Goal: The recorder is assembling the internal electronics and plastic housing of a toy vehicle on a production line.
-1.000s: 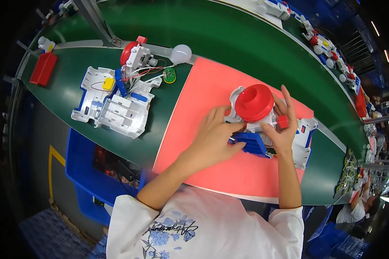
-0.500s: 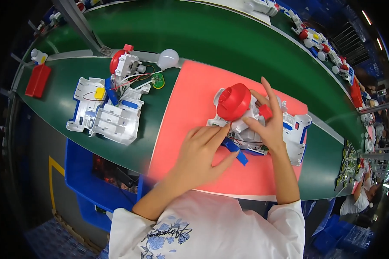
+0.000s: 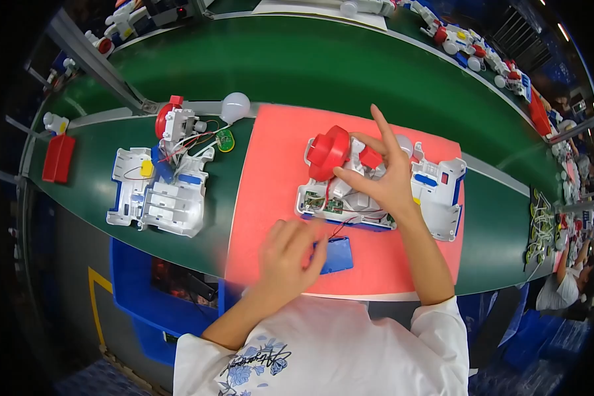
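On the green counter [image 3: 219, 211], a salmon mat [image 3: 270, 165] bears the open white housing [image 3: 356, 202], perhaps to spare its shell from scuffs. The right hand [image 3: 395, 181] is over the housing, the left hand [image 3: 285, 257] nearer the body: the right pinches the rim of the red funnel-shaped piece [image 3: 329, 152], likely to steady everything, while the left is beside the blue panel [image 3: 338, 256], seemingly tethered by thin wires [image 3: 340, 226]. Blur hides whether the left grips that panel, and the right hand and red piece cover much of the housing's inside.
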{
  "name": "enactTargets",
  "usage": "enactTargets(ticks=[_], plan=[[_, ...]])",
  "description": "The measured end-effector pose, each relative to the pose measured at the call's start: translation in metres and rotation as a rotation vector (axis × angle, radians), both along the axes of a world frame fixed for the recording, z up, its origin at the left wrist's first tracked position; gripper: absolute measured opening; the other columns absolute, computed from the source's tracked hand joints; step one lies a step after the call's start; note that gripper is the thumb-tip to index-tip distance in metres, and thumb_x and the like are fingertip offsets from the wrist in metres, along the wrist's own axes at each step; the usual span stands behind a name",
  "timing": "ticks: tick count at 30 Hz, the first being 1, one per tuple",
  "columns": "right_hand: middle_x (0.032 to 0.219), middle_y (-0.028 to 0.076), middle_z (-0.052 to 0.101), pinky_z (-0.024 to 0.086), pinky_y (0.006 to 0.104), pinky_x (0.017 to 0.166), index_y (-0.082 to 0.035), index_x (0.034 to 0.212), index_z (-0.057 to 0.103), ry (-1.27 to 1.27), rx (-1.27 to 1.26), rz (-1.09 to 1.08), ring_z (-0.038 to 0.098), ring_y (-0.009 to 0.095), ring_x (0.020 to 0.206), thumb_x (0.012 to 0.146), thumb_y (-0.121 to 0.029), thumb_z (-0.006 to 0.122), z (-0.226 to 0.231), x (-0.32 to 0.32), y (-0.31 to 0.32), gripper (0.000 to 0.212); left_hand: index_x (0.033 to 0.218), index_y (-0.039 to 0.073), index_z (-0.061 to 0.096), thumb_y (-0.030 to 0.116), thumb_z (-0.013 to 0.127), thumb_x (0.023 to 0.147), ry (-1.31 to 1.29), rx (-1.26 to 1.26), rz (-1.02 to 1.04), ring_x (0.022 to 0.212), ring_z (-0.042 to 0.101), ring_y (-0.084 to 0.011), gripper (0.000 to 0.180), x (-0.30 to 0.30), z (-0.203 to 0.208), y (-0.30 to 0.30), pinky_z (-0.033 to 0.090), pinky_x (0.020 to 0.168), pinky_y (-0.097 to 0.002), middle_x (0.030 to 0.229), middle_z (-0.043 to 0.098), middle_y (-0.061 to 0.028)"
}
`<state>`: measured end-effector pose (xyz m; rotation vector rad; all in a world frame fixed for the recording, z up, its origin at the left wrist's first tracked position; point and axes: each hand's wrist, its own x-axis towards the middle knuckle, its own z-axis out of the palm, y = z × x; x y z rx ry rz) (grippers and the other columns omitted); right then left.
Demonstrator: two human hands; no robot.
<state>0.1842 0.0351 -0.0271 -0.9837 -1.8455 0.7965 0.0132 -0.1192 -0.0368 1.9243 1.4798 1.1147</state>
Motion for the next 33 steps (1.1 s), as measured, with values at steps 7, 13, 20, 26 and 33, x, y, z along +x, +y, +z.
enactTargets(ticks=[7, 13, 20, 26, 33], plan=[[0.109, 0.021, 0.071, 0.052, 0.0363, 0.095, 0.002, 0.149, 0.035, -0.01, 0.011, -0.031, 0.07, 0.028, 0.104, 0.061, -0.036, 0.091, -0.001, -0.006, 0.001, 0.11, 0.147, -0.019, 0.005, 0.02, 0.062, 0.093, -0.471, -0.601, -0.071, 0.049, 0.061, -0.0302, 0.088, 0.036, -0.002, 0.024, 0.047, 0.047, -0.0381, 0.064, 0.063, -0.018], [0.107, 0.018, 0.071, 0.055, 0.034, 0.089, 0.004, 0.137, 0.052, 0.05, 0.071, 0.037, 0.072, 0.025, 0.092, 0.062, -0.033, 0.091, -0.01, -0.007, -0.004, 0.092, 0.141, -0.024, 0.018, 0.03, 0.06, 0.093, 0.23, -0.354, -0.016, 0.05, 0.064, -0.0376, 0.084, 0.037, -0.019, 0.028, 0.051, 0.047, -0.0456, 0.057, 0.062, -0.0217], [0.119, 0.022, 0.067, 0.054, 0.0363, 0.093, 0.005, 0.125, 0.061, -0.084, 0.185, 0.169, 0.069, 0.031, 0.107, 0.058, -0.023, 0.092, -0.003, -0.011, -0.002, 0.079, 0.139, -0.024, 0.025, 0.039, 0.06, 0.092, 0.336, -0.261, 0.066, 0.048, 0.064, -0.0377, 0.086, 0.031, -0.02, 0.023, 0.051, 0.046, -0.049, 0.055, 0.061, -0.0204], [0.129, 0.02, 0.062, 0.053, 0.0365, 0.094, 0.001, 0.127, 0.061, -0.278, 0.177, 0.226, 0.066, 0.035, 0.11, 0.063, -0.025, 0.09, -0.004, -0.012, -0.014, 0.075, 0.137, -0.023, 0.033, 0.041, 0.059, 0.092, 0.534, -0.31, 0.05, 0.047, 0.065, -0.0332, 0.083, 0.035, -0.023, 0.019, 0.052, 0.045, -0.0451, 0.055, 0.063, -0.0155], [0.135, 0.02, 0.057, 0.047, 0.0412, 0.102, 0.0, 0.136, 0.055, -0.323, 0.115, 0.296, 0.059, 0.036, 0.121, 0.066, -0.028, 0.089, 0.001, -0.006, -0.017, 0.082, 0.134, -0.025, 0.033, 0.041, 0.059, 0.093, 0.345, -0.381, 0.017, 0.05, 0.064, -0.0363, 0.081, 0.022, -0.018, 0.011, 0.052, 0.047, -0.0473, 0.057, 0.064, -0.0172]])
